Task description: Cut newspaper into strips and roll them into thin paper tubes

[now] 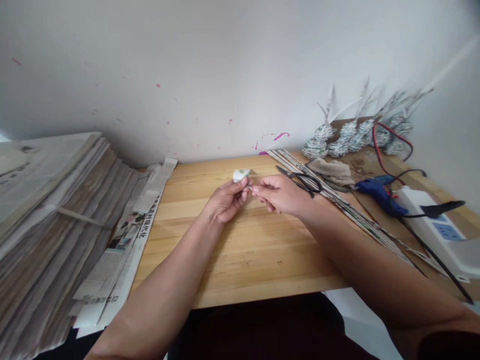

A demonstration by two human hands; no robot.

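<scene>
Over the middle of the wooden table (225, 270), my two hands meet at a small piece of paper (240, 175), white with green print. My left hand (229, 199) pinches the paper between thumb and fingers, and its wider end sticks up beyond the thumb. From the other side my right hand (279, 194) pinches a thin, narrow end of it with thumb and forefinger. Black-handled scissors (305, 181) lie just past the right hand, next to a bundle of long thin rolled-paper sticks (347, 212).
Tall stacked newspapers (75, 215) and loose newspaper sheets (131, 230) cover the left side. Several woven paper figures (318, 141) stand at the back right. Near them are a rag (332, 171), a blue glue gun (380, 194) and a white power strip (438, 227) with cables.
</scene>
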